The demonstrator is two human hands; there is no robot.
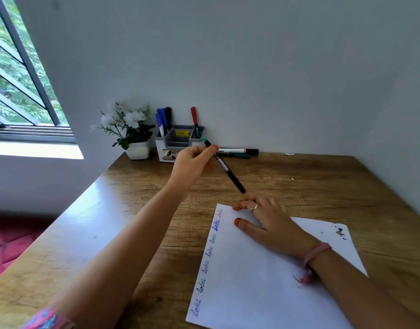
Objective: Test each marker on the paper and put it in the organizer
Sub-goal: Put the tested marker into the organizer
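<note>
My left hand [192, 165] pinches a black marker [228, 170] with a green end near its top, held slanted above the table in front of the organizer. The grey-and-white organizer [180, 144] stands against the wall; blue and black markers [164, 118] stick out of its left slot and a red-capped marker [194, 121] out of its right one. My right hand [268, 222] lies flat on the white paper [251, 281], fingers spread, at the sheet's far corner. Several handwritten test words [210, 257] run along the paper's left edge. Two markers [238, 153] lie by the wall, right of the organizer.
A white pot of artificial flowers [133, 131] stands left of the organizer. The wooden table [323, 181] meets the wall at the back and right. A barred window [21, 91] is at the far left, with a pink surface [4, 241] below the table's left edge.
</note>
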